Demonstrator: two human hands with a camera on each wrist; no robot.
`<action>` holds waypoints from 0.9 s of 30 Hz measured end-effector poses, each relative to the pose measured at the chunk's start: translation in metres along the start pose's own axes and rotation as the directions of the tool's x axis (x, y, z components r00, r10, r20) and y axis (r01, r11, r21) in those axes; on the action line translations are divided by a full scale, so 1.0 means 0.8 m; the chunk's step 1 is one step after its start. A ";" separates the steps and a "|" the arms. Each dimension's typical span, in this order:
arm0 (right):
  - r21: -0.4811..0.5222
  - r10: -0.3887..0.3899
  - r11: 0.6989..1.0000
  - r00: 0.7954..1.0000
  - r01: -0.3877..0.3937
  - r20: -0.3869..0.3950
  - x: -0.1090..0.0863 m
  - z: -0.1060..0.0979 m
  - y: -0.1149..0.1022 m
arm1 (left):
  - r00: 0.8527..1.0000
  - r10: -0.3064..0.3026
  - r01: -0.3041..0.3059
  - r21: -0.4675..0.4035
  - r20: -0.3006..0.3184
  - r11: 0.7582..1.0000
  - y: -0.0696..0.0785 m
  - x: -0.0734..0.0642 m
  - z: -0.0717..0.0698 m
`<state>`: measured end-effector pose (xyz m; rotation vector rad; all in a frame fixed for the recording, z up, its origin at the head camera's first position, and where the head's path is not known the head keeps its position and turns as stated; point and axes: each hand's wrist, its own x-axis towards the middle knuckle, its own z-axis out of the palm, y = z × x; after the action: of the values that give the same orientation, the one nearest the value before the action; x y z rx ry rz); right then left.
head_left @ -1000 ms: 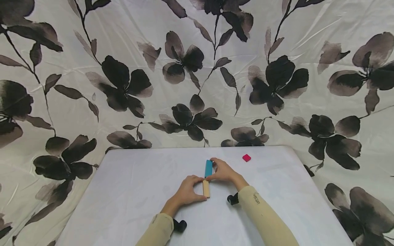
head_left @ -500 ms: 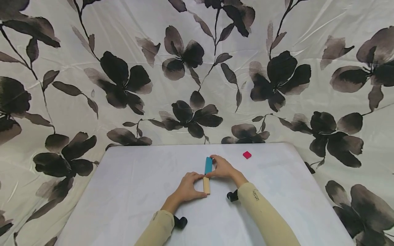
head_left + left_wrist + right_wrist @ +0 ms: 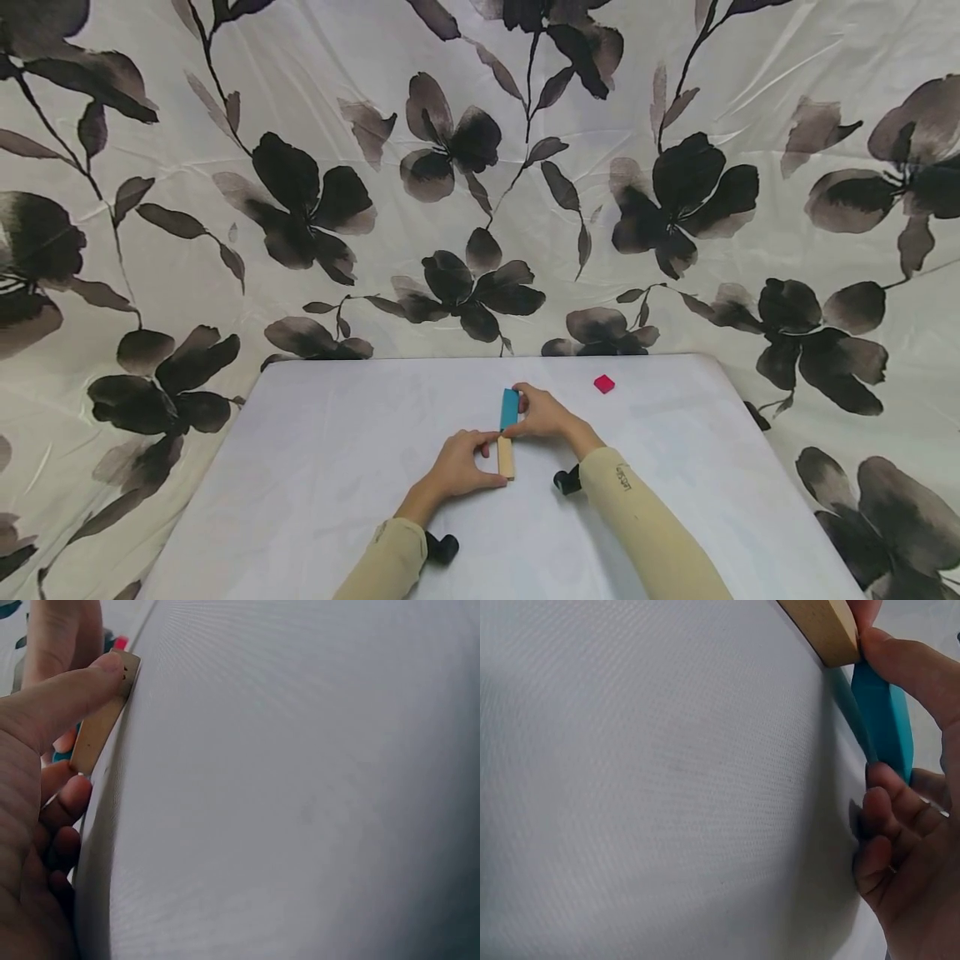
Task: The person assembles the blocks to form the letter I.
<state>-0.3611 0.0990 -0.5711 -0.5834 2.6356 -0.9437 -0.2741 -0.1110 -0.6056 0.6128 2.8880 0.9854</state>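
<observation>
Two slim blocks stand in line, end to end, on the white table in the head view. The nearer one is a plain wooden block [image 3: 506, 460]; my left hand [image 3: 453, 464] pinches it lengthwise, thumb at the near end and index finger at the far end. Beyond it is a blue block [image 3: 509, 407], gripped at its two ends by my right hand [image 3: 546, 415]. In the right wrist view the wooden block's end [image 3: 842, 634] meets or nearly meets the blue block [image 3: 885, 712] beside my right thumb. My left thumb covers part of the wooden block [image 3: 101, 731] in the left wrist view.
A small red block [image 3: 604, 384] lies near the table's far edge, right of the hands. The white tabletop [image 3: 337, 433] spreads around both arms. A flower-print cloth [image 3: 450, 200] hangs behind the table and down its sides.
</observation>
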 end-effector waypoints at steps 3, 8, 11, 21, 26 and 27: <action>0.005 -0.006 1.000 1.000 0.006 0.005 0.001 0.001 0.001 | 1.000 0.010 -0.010 -0.003 -0.005 1.000 0.000 0.000 -0.001; -0.015 0.008 1.000 1.000 -0.008 0.000 0.003 0.002 0.002 | 1.000 0.018 -0.018 -0.007 -0.011 1.000 0.001 -0.001 -0.002; -0.031 0.028 0.999 1.000 -0.028 -0.002 0.003 0.002 0.000 | 1.000 0.018 -0.018 -0.016 -0.011 1.000 0.001 0.000 -0.003; -0.019 0.036 0.999 0.999 -0.036 0.021 0.003 0.003 -0.003 | 0.999 0.028 -0.029 -0.024 -0.024 0.999 -0.007 -0.001 0.002; 0.005 0.020 1.000 0.999 -0.020 0.024 0.005 0.004 0.000 | 0.999 0.042 -0.043 -0.019 -0.033 0.999 -0.007 -0.001 0.001; 0.011 0.021 1.000 0.999 -0.021 0.026 0.006 0.005 0.001 | 0.998 0.045 -0.046 -0.018 -0.035 0.999 -0.007 -0.001 0.001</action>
<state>-0.3638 0.0954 -0.5749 -0.5606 2.6067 -0.9382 -0.2755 -0.1148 -0.6096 0.6697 2.9036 1.0378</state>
